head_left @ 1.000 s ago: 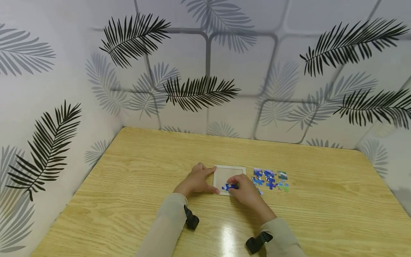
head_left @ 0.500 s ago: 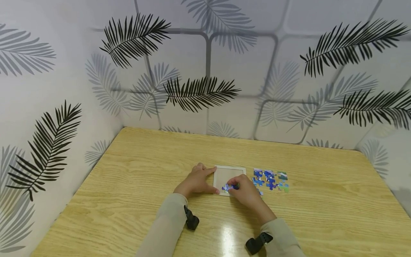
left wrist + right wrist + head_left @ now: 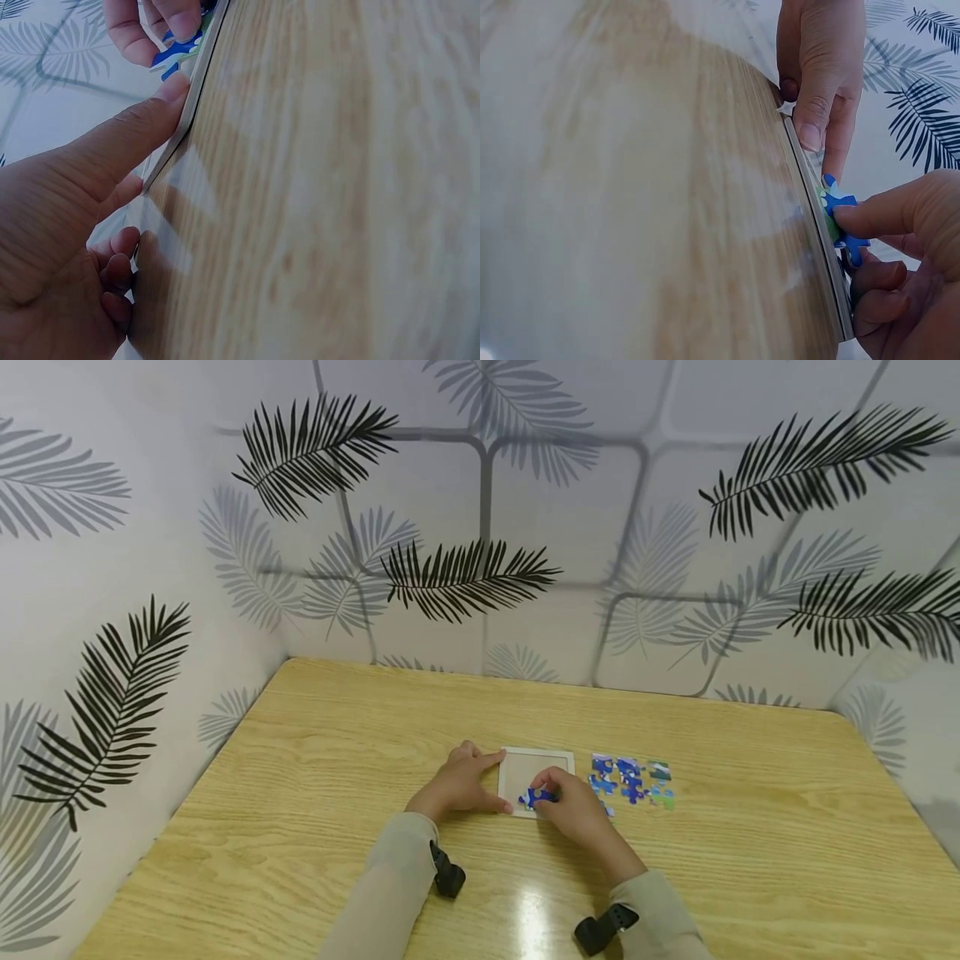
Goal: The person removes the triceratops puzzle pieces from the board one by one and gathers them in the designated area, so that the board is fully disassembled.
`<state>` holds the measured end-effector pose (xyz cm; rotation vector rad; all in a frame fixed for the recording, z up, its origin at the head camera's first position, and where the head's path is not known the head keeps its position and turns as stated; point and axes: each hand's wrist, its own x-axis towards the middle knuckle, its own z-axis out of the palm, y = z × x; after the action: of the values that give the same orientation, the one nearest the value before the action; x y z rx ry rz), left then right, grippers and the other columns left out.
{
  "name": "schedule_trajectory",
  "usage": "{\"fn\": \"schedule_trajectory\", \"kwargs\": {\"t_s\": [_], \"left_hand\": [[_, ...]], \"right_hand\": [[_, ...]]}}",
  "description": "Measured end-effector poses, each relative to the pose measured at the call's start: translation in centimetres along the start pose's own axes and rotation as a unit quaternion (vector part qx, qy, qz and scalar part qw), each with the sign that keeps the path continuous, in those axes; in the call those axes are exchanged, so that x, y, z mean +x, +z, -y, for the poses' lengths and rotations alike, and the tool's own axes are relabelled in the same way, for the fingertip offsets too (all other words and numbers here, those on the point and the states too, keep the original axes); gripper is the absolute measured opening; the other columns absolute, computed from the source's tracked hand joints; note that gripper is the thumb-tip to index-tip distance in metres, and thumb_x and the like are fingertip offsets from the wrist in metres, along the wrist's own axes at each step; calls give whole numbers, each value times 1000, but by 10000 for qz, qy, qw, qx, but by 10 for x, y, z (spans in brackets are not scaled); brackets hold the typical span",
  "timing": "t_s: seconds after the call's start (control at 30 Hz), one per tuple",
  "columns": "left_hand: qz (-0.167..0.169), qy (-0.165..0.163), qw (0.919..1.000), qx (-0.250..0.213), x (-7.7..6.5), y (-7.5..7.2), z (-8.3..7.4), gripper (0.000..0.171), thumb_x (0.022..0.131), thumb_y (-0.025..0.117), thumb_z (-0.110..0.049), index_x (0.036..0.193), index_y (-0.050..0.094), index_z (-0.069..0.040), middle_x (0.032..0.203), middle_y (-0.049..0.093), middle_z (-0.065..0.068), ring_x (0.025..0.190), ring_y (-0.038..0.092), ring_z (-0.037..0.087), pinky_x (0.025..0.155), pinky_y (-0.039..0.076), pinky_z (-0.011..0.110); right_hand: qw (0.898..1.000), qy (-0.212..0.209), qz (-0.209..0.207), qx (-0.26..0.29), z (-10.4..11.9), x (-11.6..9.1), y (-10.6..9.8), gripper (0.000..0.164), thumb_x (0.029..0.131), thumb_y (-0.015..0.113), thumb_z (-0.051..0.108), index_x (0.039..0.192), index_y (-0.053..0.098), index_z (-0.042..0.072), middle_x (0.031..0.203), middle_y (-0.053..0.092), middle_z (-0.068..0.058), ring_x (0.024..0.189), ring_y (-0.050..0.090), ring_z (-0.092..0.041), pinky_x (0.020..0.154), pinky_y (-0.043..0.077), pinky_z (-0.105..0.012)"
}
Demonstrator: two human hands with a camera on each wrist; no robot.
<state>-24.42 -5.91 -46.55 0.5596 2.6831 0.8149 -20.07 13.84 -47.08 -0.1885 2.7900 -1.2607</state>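
Observation:
A shallow pale jigsaw tray (image 3: 508, 768) lies on the table. My left hand (image 3: 459, 779) spans its left side, thumb and index finger extended and pressing on the near-left and far-left corners. The other left fingers are curled in the left wrist view. Over the near part of the tray, my right hand (image 3: 572, 803) pinches a blue jigsaw piece (image 3: 537, 797) between thumb and fingers. In the right wrist view this blue piece (image 3: 846, 217) is just above the tray's edge, with some green beneath it. Whether it touches the tray floor I cannot tell.
Several loose jigsaw pieces (image 3: 630, 777), blue, purple and green, lie on the wooden table (image 3: 337, 727) right of the tray. One piece (image 3: 609, 811) is partly covered by my right hand. A leaf-patterned wall (image 3: 540, 627) stands behind the table.
The blue jigsaw piece tilts slightly in my right fingers; its brighter glare of half a second ago is gone. Both hands and the tray stay in place.

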Motion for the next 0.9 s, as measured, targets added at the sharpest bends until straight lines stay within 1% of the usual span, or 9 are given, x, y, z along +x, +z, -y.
{"fn": "schedule_trajectory", "kwargs": {"t_s": [0.13, 0.27, 0.4, 0.57, 0.67, 0.77, 0.9], "left_hand": [[2, -2, 10000, 43, 0, 2, 1, 87, 70, 82, -44, 144, 43, -20, 102, 35, 3, 95, 33, 20, 79, 35, 31], [-15, 9, 10000, 42, 0, 1, 1, 87, 70, 82, -44, 144, 43, -19, 103, 35, 4, 96, 34, 20, 81, 36, 32], [-7, -29, 10000, 33, 0, 0, 0, 88, 70, 82, -44, 144, 43, -20, 103, 36, 4, 96, 34, 20, 81, 36, 33], [28, -122, 9999, 10, 1, 1, 0, 88, 70, 81, -45, 145, 42, -22, 103, 35, 3, 96, 34, 20, 80, 35, 33], [45, -136, 9999, -33, 1, 1, 0, 88, 70, 82, -44, 145, 41, -21, 103, 35, 3, 96, 33, 21, 79, 35, 33], [39, -89, 9999, -112, 0, 1, -1, 89, 70, 82, -42, 145, 41, -20, 102, 35, 4, 96, 32, 21, 79, 34, 34], [28, -38, 9999, -103, 0, 1, -1, 89, 70, 82, -42, 145, 41, -20, 102, 35, 3, 95, 32, 21, 80, 34, 34]], "right_hand": [[9995, 45, -85, 300, 0, -1, 1, 9, 87, 64, 3, 91, 64, 12, 78, 54, -1, 71, 48, -17, 63, 38, -31], [9989, 27, -219, 411, 1, -1, 0, 8, 89, 62, 3, 91, 66, 9, 79, 56, -1, 73, 48, -16, 66, 39, -31], [9981, 267, -302, 475, 2, -1, -4, 5, 90, 62, 6, 94, 66, 8, 83, 57, -2, 74, 49, -16, 64, 40, -29], [9963, 532, -400, 544, -1, -3, -17, 6, 90, 63, 9, 95, 65, 6, 83, 58, -3, 74, 48, -18, 62, 39, -29], [9963, 544, -451, 493, -7, -6, -27, 6, 90, 63, 9, 95, 65, 6, 84, 59, -3, 76, 48, -18, 63, 39, -29], [9965, 501, -519, 430, -15, -8, -37, 7, 90, 63, 8, 95, 65, 4, 86, 60, -5, 79, 50, -19, 66, 40, -30], [9955, 570, -592, 464, -27, -14, -53, 10, 91, 61, 8, 98, 65, 1, 89, 61, -6, 80, 50, -19, 69, 42, -30]]}}
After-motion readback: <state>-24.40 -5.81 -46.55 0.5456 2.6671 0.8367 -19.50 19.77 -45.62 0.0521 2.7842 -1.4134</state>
